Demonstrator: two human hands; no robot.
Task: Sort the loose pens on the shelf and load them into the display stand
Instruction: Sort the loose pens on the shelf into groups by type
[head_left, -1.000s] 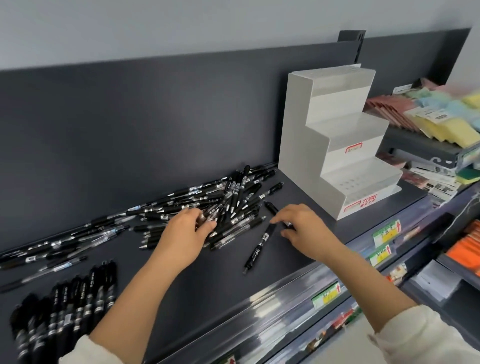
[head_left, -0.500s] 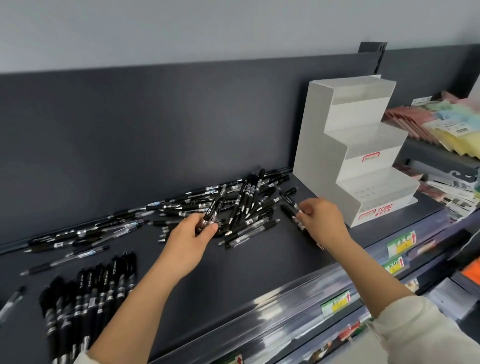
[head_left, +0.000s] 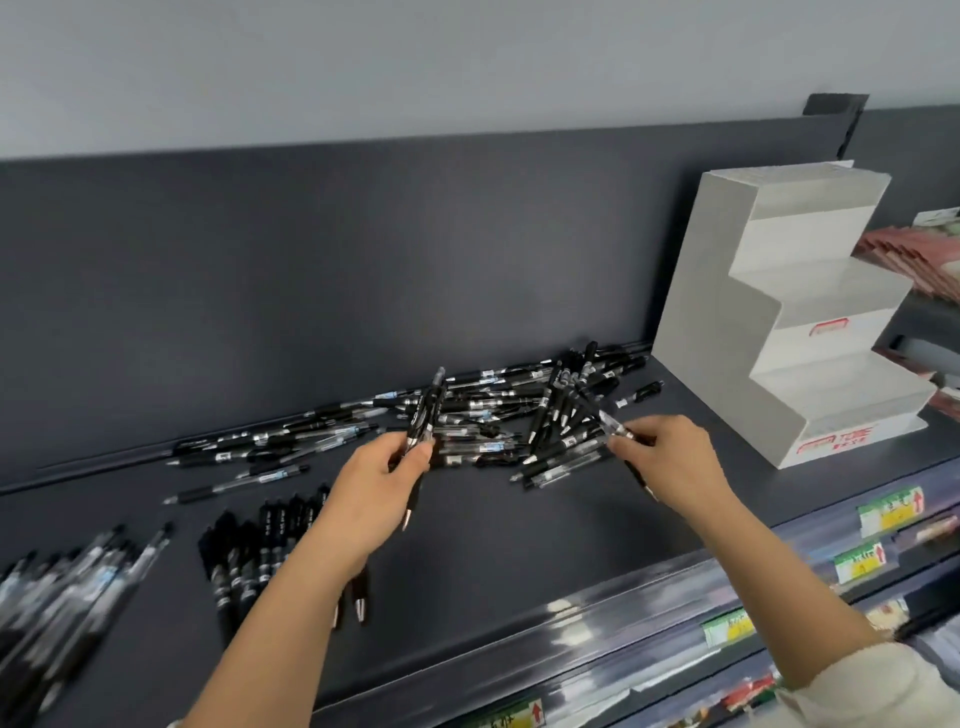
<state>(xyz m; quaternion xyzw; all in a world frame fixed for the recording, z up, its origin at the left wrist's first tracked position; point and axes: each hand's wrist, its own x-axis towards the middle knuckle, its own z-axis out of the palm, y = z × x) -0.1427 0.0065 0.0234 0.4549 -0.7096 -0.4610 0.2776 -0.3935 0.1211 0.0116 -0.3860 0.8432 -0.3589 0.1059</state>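
Observation:
A heap of loose black pens (head_left: 498, 415) lies along the back of the dark shelf (head_left: 493, 545). My left hand (head_left: 379, 483) grips a few black pens (head_left: 425, 415), lifted upright above the heap's left side. My right hand (head_left: 670, 457) pinches a clear-barrelled pen (head_left: 613, 427) at the heap's right edge, and a dark pen sticks out below its palm. The white stepped display stand (head_left: 779, 322) stands at the right with no pens visible in it. Two sorted groups lie at the front left: black pens (head_left: 260, 545) and clear pens (head_left: 67, 587).
The dark back panel (head_left: 363, 260) rises behind the shelf. Price labels (head_left: 888, 514) run along the shelf's front rail. Coloured stationery packs (head_left: 924, 260) fill the neighbouring shelf to the right of the stand.
My left hand has lifted its pens up off the heap. My right hand has moved slightly up and now pinches a clear pen. The camera view has shifted left.

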